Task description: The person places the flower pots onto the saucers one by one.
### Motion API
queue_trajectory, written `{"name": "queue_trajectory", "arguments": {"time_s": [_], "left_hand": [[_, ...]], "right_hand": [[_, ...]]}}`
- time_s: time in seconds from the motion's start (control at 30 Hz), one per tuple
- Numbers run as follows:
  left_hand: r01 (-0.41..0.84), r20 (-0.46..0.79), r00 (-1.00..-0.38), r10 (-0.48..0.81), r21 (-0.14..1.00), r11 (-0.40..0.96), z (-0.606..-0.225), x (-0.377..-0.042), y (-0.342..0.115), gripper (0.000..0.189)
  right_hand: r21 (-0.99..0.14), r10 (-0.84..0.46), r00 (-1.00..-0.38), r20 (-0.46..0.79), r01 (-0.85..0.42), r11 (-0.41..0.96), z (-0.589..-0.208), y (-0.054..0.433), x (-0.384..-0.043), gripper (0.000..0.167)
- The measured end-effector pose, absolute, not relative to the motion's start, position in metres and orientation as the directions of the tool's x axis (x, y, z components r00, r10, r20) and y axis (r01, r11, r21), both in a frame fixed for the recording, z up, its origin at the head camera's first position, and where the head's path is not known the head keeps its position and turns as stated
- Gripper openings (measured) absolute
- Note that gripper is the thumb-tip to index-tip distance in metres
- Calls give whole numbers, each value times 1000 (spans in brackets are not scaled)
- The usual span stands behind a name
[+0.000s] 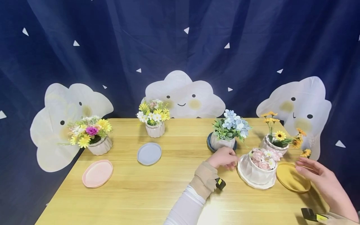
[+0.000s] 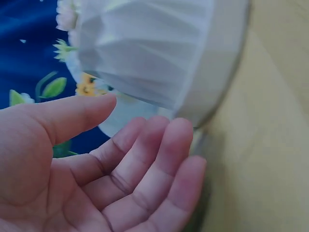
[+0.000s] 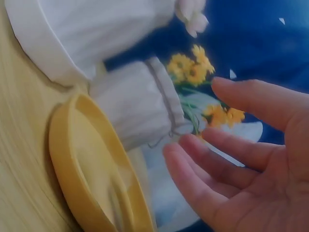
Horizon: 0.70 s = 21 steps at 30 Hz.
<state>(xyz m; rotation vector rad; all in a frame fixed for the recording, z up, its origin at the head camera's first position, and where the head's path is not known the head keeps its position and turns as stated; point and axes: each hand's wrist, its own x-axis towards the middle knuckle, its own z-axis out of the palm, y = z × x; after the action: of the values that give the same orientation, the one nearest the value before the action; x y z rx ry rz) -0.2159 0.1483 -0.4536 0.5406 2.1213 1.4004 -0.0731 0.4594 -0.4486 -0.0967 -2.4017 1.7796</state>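
A white pot of pink and white flowers (image 1: 260, 172) stands on a white scalloped saucer (image 1: 244, 178) at the right of the table. Just left of that saucer is my left hand (image 1: 223, 157), fingers relaxed and holding nothing; in the left wrist view its fingertips lie close to the white pot (image 2: 140, 43). My right hand (image 1: 320, 175) hovers over the right edge of a yellow saucer (image 1: 293, 178), its fingers loosely bent around nothing. Behind the yellow saucer sits a white pot of orange flowers (image 1: 274, 145), also seen beyond the right fingers in the right wrist view.
A blue-flowered pot (image 1: 223, 142) stands on a dark blue saucer (image 1: 209, 144) behind my left hand. Further left are a pot of yellow and white flowers (image 1: 155, 129), a grey-blue saucer (image 1: 149, 154), a pot with a purple flower (image 1: 101, 147) and a pink saucer (image 1: 97, 173).
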Motion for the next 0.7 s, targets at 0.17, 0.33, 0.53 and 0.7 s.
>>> {"name": "queue_trajectory", "arguments": {"time_s": [0.17,0.33,0.53,0.7], "left_hand": [[127,-132,-765,630,929,348,-442,-217,146,18],[169,-83,-754,652,934,315,-432,-216,143,16],[269,-17,-721,693,915,302,-416,-207,145,16],[370,13,-672,740,872,321,-402,-193,151,15]], "right_hand": [[-984,203,-972,120,-88,156,-464,479,-75,39],[-929,391,-912,123,33,370,-472,488,-76,31],[-824,446,-894,44,220,521,-463,486,-71,16],[-792,451,-892,7,271,547,-461,485,-70,31]]}}
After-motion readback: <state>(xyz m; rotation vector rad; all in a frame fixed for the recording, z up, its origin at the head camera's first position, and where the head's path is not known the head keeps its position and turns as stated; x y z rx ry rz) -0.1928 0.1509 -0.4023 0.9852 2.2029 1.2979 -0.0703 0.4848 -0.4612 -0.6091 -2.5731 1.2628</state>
